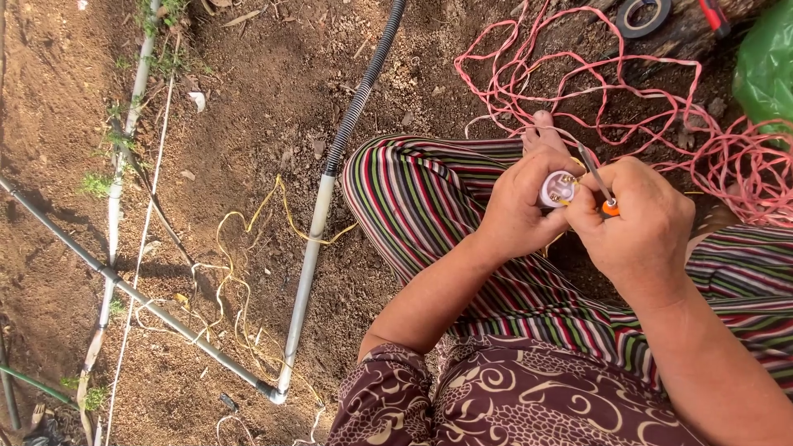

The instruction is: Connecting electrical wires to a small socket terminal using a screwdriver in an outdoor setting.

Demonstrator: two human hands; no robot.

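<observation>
My left hand (pixel 516 211) is clamped around the small white plug (pixel 558 189) above my striped knee, my right hand (pixel 640 219) pinches the screwdriver (pixel 596 177) into it, so I should keep the tip square and turn gently.

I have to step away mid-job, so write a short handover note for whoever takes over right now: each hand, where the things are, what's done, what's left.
Left hand: grips a small white round fitting over the lap.
Right hand: holds a thin screwdriver with an orange collar, tip at the fitting.
Things: pink cord tangled on the soil ahead; tape roll at the top edge; grey pipes and yellow wire to the left.
Done: fitting is in hand with the tool on it.
Left: whether the screws are tight cannot be seen; check them. The tape looks unused.
</observation>
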